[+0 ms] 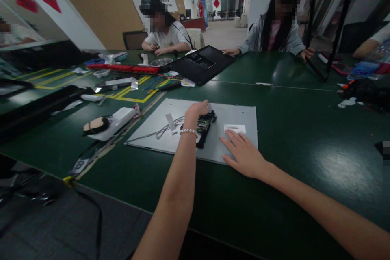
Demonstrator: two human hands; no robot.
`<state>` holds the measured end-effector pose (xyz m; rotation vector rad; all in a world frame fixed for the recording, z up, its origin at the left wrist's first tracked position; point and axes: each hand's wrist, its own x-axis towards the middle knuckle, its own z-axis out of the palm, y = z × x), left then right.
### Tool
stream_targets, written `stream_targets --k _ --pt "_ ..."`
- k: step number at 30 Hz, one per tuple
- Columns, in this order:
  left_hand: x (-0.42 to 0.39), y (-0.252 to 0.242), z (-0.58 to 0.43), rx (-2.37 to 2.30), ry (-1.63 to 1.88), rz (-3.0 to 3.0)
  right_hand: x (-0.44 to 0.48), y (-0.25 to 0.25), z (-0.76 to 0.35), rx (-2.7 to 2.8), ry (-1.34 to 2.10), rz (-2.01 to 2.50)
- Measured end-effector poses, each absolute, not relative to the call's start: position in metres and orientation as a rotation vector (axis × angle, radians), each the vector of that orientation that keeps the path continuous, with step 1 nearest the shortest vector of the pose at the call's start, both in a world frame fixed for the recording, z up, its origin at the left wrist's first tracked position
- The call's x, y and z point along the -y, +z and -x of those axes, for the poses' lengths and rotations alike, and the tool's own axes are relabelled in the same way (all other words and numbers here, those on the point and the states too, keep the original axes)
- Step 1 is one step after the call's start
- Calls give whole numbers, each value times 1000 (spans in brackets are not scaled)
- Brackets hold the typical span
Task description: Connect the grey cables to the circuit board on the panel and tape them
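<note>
Board (pixel 202 126) still sat on the panel (pixel 224 113), left hand (pixel 198 109) curled by it, couldn't really tell if gripping, right hand (pixel 245 157) spread wide.

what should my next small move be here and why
Probably press your right hand lightly on the panel to steady it: that hand lies spread there by the label, while your left hand is at the far end of the board.
</note>
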<state>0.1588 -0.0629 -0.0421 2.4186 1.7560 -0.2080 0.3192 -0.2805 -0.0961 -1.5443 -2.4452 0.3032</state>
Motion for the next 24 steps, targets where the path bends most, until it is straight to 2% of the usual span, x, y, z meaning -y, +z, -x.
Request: stream_targets --k 3,11,14,19,24 --pt "60 -45 -162 -1771 -181 -2434 280 -98 -319 2442 300 1538" --pt "60 -51 -164 -1857 194 -2489 280 -96 -319 2445 304 1538" --pt "56 -45 -161 -1901 263 -2494 280 -95 -320 2440 316 1538" --pt "45 -31 -161 -2056 570 -2509 279 -92 -321 2439 343 1542" --pt "29 -41 -168 -1979 504 -2526 279 -90 -321 2440 357 1549"
